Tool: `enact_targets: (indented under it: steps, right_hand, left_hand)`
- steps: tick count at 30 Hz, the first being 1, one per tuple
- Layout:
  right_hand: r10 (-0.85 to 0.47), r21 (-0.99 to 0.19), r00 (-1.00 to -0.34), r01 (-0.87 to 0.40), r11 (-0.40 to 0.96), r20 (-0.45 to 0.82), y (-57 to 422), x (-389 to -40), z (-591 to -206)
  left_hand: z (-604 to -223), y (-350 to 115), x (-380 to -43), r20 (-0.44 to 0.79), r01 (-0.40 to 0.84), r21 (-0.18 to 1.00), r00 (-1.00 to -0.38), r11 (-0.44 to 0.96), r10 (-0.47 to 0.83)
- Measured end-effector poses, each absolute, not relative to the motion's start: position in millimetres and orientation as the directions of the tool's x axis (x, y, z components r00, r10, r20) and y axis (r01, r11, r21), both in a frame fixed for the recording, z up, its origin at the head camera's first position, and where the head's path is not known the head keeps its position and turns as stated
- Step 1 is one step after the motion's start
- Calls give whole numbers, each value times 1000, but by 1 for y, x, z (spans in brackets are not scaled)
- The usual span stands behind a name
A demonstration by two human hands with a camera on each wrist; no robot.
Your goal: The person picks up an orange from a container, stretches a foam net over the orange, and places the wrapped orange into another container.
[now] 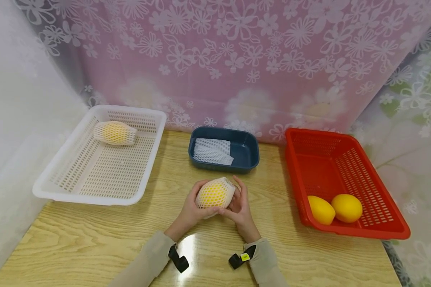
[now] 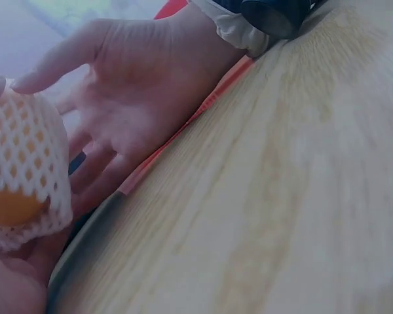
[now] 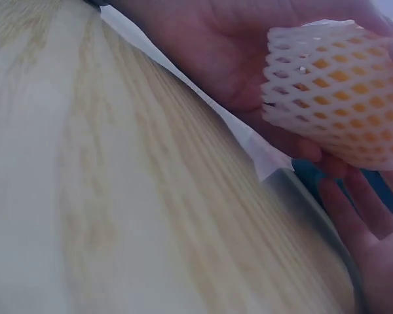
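Observation:
A yellow mango [image 1: 214,194] in a white foam net [image 1: 230,189] is held over the table between both hands. My left hand [image 1: 193,208] grips it from the left, thumb along the near side. At the net's right end is my right hand [image 1: 242,207], its thumb against the near edge and its fingers round the far side. In the left wrist view, the mango's bare lower part [image 2: 14,208] shows past the mesh. The net's open end [image 3: 270,78] faces the right palm in the right wrist view.
A white basket [image 1: 148,175] at the left holds a netted mango [image 1: 115,133]. In the blue bin [image 1: 246,150] behind the hands lie flat foam nets [image 1: 212,151]. The red basket [image 1: 384,191] at the right holds two bare mangoes [image 1: 347,208]. A floral curtain [image 1: 222,79] hangs behind the table.

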State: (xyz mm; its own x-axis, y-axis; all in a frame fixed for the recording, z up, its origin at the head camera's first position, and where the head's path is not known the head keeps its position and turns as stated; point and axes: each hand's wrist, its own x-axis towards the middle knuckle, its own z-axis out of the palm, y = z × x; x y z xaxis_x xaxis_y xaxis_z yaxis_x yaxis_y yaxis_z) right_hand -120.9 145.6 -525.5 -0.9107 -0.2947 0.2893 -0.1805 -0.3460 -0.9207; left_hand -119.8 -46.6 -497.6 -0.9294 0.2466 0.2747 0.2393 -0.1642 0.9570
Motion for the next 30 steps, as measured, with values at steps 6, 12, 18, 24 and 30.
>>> enact_targets:
  steps: [6,12,18,24,30]
  right_hand:
    - [-267,-914,-889,-302,-271,372,147,-122,-526]
    - [-216,-855,-839,-437,-278,499,146,-125,-526]
    - [-182,-845,-840,-453,-283,511,145,-125,-525]
    - [-221,-848,-833,-436,-302,508,146,-124,-525]
    - [-281,-876,-842,-380,-298,461,147,-122,-523]
  left_hand:
    - [-494,-47,-121,292,257,952,-924,-164,249]
    - [-496,-46,-122,289,257,953,-930,-162,227]
    - [-496,-45,-121,263,216,953,-938,-212,225]
    - [-517,-45,-129,279,240,954,-929,-179,243]
    - [-527,-47,-132,286,242,955,-905,-171,315]
